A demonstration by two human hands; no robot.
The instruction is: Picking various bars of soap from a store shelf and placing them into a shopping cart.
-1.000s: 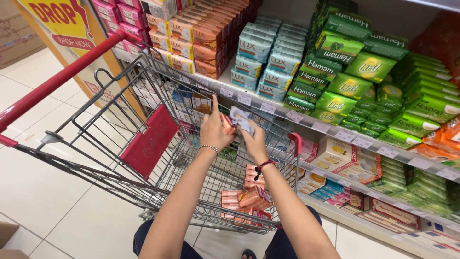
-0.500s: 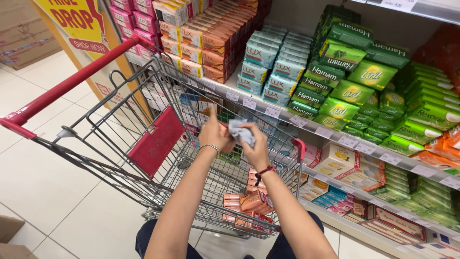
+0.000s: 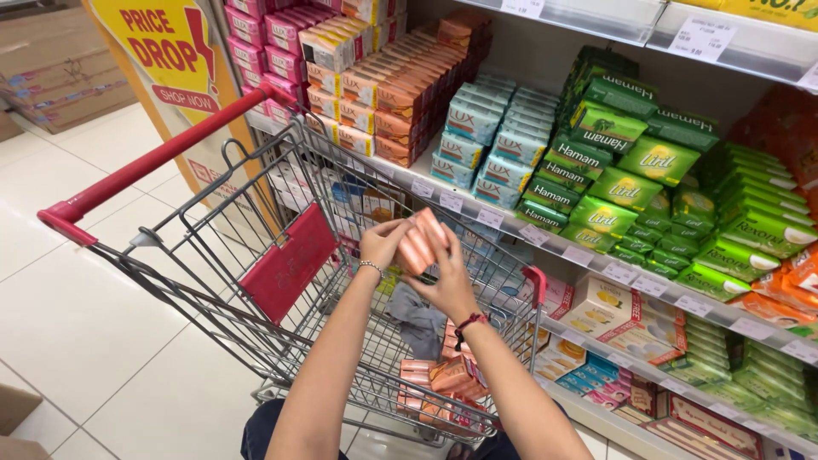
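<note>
Shop aisle w/ soap shelves (image 3: 596,247) on the right, pale tile floor. Both hands are over the wire cart (image 3: 256,255): left hand (image 3: 385,243) and right hand (image 3: 447,281) closed together on a peach-pink soap multipack (image 3: 422,241), held tilted above the basket. More pink packs (image 3: 443,383) and a grey cloth (image 3: 417,315) lie at the cart bottom. Risk, imo: glossy wrap could slip from the fingers, so the pack drops onto the others or catches the wire.

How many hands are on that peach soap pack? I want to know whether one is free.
2: the left hand grips the peach soap pack from the left, and the right hand supports it from below, above the cart.
</note>
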